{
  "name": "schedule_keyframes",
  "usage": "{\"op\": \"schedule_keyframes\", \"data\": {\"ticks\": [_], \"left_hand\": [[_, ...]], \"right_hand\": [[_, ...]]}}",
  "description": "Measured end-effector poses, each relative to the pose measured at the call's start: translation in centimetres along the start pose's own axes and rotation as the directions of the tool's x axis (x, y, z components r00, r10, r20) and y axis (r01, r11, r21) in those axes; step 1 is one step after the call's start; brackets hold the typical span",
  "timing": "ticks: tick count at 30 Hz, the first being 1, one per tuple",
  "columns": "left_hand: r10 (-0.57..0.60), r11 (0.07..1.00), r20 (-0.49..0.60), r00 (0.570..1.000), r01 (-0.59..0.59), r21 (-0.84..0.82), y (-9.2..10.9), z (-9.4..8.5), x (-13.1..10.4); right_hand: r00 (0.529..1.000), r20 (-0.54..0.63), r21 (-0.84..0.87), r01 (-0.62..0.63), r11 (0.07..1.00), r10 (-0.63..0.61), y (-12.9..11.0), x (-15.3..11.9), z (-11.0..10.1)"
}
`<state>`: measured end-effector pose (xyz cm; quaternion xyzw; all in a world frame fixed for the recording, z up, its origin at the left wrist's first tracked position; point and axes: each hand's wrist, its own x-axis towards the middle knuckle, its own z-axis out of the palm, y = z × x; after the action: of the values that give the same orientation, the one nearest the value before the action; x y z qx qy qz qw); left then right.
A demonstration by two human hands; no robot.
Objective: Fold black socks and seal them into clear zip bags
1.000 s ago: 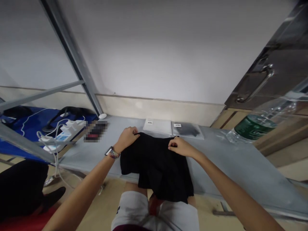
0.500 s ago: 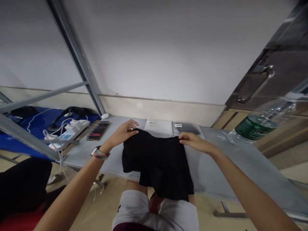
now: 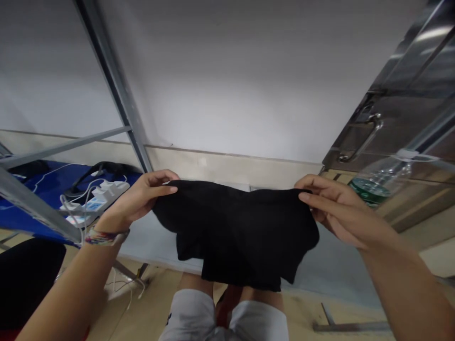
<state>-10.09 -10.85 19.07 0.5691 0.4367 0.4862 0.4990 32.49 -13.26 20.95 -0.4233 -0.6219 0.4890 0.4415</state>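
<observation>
The left hand (image 3: 145, 194) is closed in a pinch on the left far corner of a black cloth (image 3: 241, 232). The right hand (image 3: 336, 208) is pinching the right far corner in the same way, thumb on the near side. The cloth is spread between the two hands, above the near part of the grey table (image 3: 341, 270), and its lower edge hangs uneven over the knees of the person. A colourful bracelet (image 3: 101, 236) is around the left wrist.

At the right, beyond the right hand, there is a clear plastic bottle (image 3: 380, 180) with a green label. It is tilted, with its neck beside a metal bar; how much liquid is inside, I cannot tell. A thin pale edge shows just behind the cloth, but it is too hidden to name.

At the left, a white power strip (image 3: 101, 201) carries several plugs and cables. Beyond it, a black strap (image 3: 85, 175) lies on a blue surface (image 3: 21, 208). A grey metal frame (image 3: 122, 102) rises between this surface and the table.
</observation>
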Motion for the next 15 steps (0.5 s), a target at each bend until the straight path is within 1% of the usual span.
{"op": "schedule_keyframes", "data": {"ticks": [3,5,7,8,9,11,13,15], "left_hand": [[-0.033,0.996,0.064,0.997,0.038,-0.087,1.1,-0.5,-1.7],[-0.043,0.992,0.11,0.993,0.056,-0.117,1.5,-0.8,-2.3],[-0.062,0.991,0.156,0.986,0.079,-0.105,1.4,-1.0,-2.1],[-0.073,0.992,0.174,0.982,0.09,-0.092,1.0,-1.0,-1.7],[-0.083,0.992,0.186,0.979,0.099,-0.081,0.4,-1.1,-1.0],[-0.098,0.991,0.186,0.978,0.113,-0.074,-1.6,-1.3,0.9],[-0.116,0.992,0.165,0.979,0.122,-0.024,-4.3,-1.4,3.0],[-0.163,0.984,0.158,0.974,0.148,0.103,-7.4,-1.5,5.0]], "right_hand": [[0.996,0.048,0.108,-0.085,0.991,0.08,-0.6,-1.1,0.5],[0.989,0.066,0.155,-0.142,0.978,0.133,-0.8,-1.5,0.6],[0.982,0.063,0.178,-0.188,0.966,0.18,-0.3,-1.1,0.6],[0.979,0.056,0.183,-0.205,0.961,0.198,0.2,-0.6,0.5],[0.976,0.048,0.185,-0.217,0.958,0.212,1.0,0.1,0.4],[0.971,0.041,0.167,-0.238,0.957,0.235,3.4,1.9,0.3],[0.969,0.025,0.119,-0.249,0.961,0.247,6.6,4.1,0.1],[0.967,-0.008,0.018,-0.253,0.967,0.254,10.3,6.3,-0.1]]}}
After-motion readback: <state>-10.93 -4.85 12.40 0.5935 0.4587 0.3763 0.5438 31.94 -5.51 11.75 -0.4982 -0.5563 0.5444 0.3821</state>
